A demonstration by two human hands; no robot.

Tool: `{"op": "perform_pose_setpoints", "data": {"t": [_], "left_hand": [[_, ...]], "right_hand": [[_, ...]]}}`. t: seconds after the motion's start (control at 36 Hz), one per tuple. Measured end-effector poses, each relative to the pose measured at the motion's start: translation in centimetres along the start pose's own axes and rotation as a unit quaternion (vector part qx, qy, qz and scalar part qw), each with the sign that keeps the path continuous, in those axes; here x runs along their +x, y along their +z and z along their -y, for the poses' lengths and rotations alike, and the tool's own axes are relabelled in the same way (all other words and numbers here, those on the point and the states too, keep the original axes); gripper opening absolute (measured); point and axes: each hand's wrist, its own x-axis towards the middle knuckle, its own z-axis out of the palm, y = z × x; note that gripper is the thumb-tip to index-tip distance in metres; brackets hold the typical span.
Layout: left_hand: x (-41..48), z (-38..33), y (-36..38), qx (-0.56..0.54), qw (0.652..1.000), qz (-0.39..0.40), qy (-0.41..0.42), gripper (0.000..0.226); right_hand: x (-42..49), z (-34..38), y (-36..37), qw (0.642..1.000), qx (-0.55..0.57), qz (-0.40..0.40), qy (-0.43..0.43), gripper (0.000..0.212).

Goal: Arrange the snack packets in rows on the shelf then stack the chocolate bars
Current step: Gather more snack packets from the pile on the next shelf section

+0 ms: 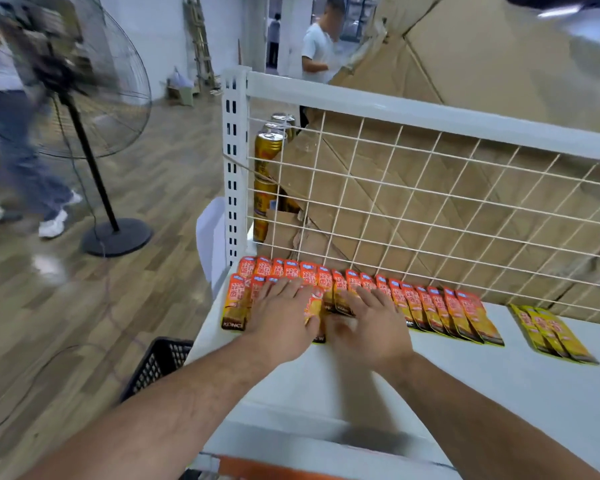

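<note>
Left hand (284, 317) and right hand (369, 327) are pressing flat, fingers straight, on orange snack packets (465, 313) rowed along the shelf (465, 393) back, long axes pointing away; yellow packets (551, 334) are lying nearer the right hand.

The left hand (281, 317) and right hand (368, 327) hide the middle orange packets (465, 313). The walking person (14, 133) is blurry. The shelf (465, 393) runs off the right edge.

Left forearm (187, 403) and right forearm (465, 400) bare, reaching forward from the bottom edge and converging. Left grip (281, 317) palm down, fingers (284, 289) straight, slightly spread. Right grip (371, 323) just beside it, palm down, fingers straight, thumb side motion-blurred. Thumbs close together.
</note>
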Motion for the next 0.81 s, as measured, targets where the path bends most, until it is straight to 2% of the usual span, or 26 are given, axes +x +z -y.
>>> {"op": "perform_pose_setpoints", "data": {"t": [0.11, 0.36, 0.58, 0.81], "left_hand": [[0.5, -2.2, 0.7, 0.002, 1.000, 0.022, 0.012, 0.063], [0.8, -10.8, 1.9, -0.005, 0.996, 0.061, 0.068, 0.067], [-0.7, -22.0, 3.5, 0.007, 0.987, 0.087, 0.132, 0.066], [-3.1, -34.9, 5.6, 0.005, 0.981, 0.076, 0.179, 0.064]], "right_hand": [[-1.3, -2.2, -1.3, 0.998, -0.014, 0.054, 0.026, 0.074], [-5.7, -10.3, -3.7, 0.995, -0.012, 0.037, 0.096, 0.067], [-12.7, -19.1, -7.1, 0.987, -0.010, 0.025, 0.158, 0.064], [-20.4, -29.3, -11.5, 0.983, 0.004, 0.015, 0.185, 0.065]]}}
